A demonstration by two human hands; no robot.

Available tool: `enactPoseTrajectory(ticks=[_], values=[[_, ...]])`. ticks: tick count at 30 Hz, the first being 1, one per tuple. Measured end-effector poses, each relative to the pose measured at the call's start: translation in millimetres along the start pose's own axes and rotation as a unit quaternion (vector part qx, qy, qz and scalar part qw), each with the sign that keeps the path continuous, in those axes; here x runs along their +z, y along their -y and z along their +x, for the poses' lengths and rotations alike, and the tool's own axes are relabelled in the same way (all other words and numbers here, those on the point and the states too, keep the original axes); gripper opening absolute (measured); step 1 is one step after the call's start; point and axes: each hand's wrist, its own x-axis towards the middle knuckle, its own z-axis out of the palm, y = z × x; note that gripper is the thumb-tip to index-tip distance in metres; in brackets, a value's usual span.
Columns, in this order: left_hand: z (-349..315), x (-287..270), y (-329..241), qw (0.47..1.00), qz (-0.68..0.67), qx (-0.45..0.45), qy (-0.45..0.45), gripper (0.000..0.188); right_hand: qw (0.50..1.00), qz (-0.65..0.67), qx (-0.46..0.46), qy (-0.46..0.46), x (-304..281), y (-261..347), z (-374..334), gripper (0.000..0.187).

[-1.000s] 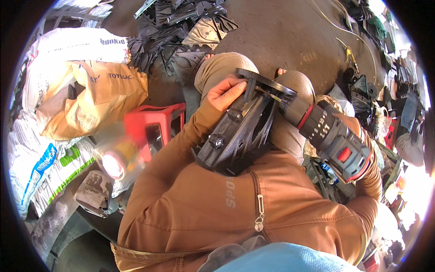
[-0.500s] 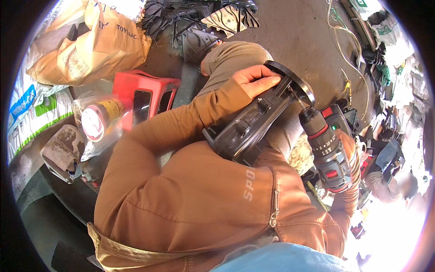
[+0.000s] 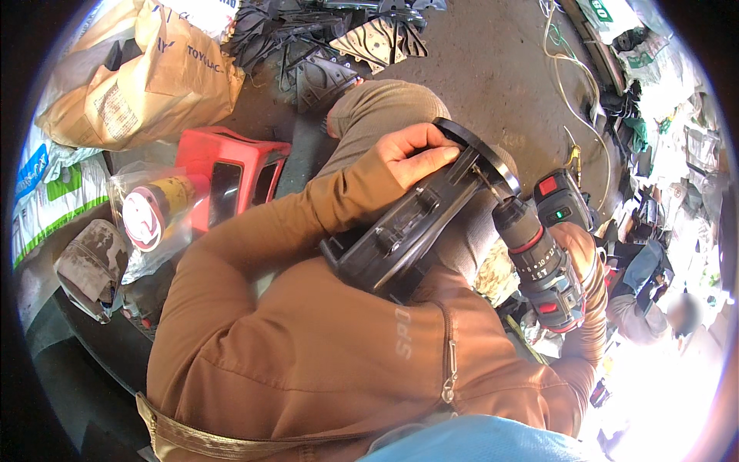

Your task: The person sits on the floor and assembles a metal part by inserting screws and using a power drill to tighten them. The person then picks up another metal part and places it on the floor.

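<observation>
I see the left hand [image 3: 419, 154], fingers clamped on a long black plastic housing [image 3: 408, 231] over the lap [image 3: 464, 235]. At its four o'clock, the right hand [image 3: 576, 240] grips a red-trimmed grey cordless drill [image 3: 543, 269], its chuck [image 3: 518, 221] farther off than a second ago; the thin metal bit [image 3: 490, 185] seems partly backed out.

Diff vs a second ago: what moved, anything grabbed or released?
The drill and right hand rolled relative to the camera; its mostly hidden battery now shows right of the chuck. The whole view turned clockwise. Nothing taken or let go: left hand still grips the black part, right the drill.
</observation>
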Motion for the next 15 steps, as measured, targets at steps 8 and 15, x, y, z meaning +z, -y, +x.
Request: enactPoseTrajectory(ticks=[8, 15], values=[[-2.6, 0.6, -5.5, 1.000, -0.004, -0.008, 0.008, 0.012, 1.000, 0.026, -0.001, 0.006, -2.2, -5.9, 1.5, 0.034], [-3.0, 2.2, -4.9, 1.000, 0.004, 0.003, 0.005, 0.011, 1.000, 0.011, 0.014, 0.023, -8.7, 0.8, 6.8, 0.035]])
